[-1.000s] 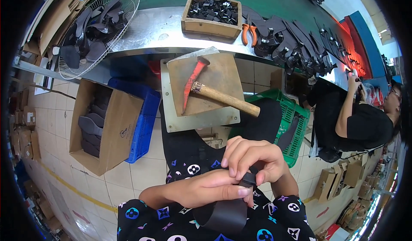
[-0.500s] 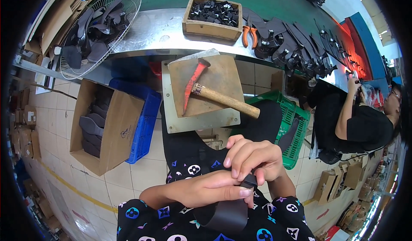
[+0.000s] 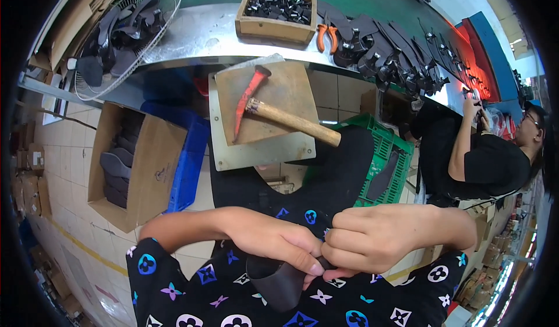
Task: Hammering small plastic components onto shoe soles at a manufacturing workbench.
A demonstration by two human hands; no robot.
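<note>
Close to my body I hold a dark, curved shoe sole [image 3: 278,287], its broad end hanging down in front of my patterned shirt. My left hand [image 3: 273,242] is closed on it, thumb pressing along its upper edge. My right hand [image 3: 375,240] is closed in a fist against the left fingertips, at the sole's other end; its fingers hide most of what it grips. Beyond my hands, a hammer with a red head [image 3: 249,103] and a wooden handle [image 3: 296,122] lies on a brown board [image 3: 303,97] over a pale metal plate [image 3: 233,158].
A wooden box [image 3: 276,29] of small dark parts and orange-handled pliers [image 3: 327,38] sit on the bench beside heeled soles [image 3: 372,50]. A wire basket [image 3: 169,21] stands left. Below are a carton of soles [image 3: 154,176], a blue crate [image 3: 189,178] and a green crate [image 3: 381,146]. Someone [image 3: 489,158] sits at right.
My right hand has turned over from spread, bent fingers into a fist, its elbow swinging outward. Both hands and the sole have shifted; the whole view has moved slightly.
</note>
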